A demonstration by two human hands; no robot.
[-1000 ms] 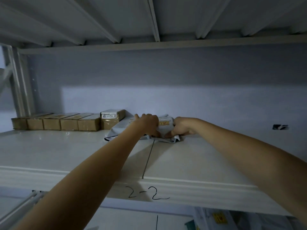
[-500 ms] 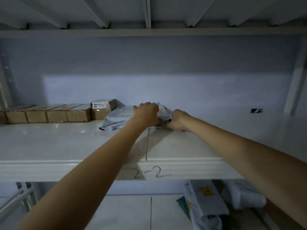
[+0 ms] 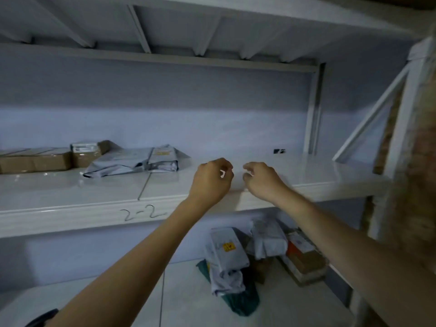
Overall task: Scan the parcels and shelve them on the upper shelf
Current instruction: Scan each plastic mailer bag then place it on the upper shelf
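I'm looking at a white metal upper shelf [image 3: 70, 197] with "2-2" handwritten in black on its front edge, a row of brown cardboard boxes [image 3: 35, 160] at the back left and two grey plastic mailer parcels [image 3: 139, 161] lying beside them, their labels too blurred to read. My left hand [image 3: 211, 179] and right hand [image 3: 262, 179] hover near the shelf edge, fingers loosely curled, holding nothing, well apart from those mailers. On the lower shelf [image 3: 94, 300] I see a heap of grey and green parcels [image 3: 231, 258], one showing a small yellow sticker.
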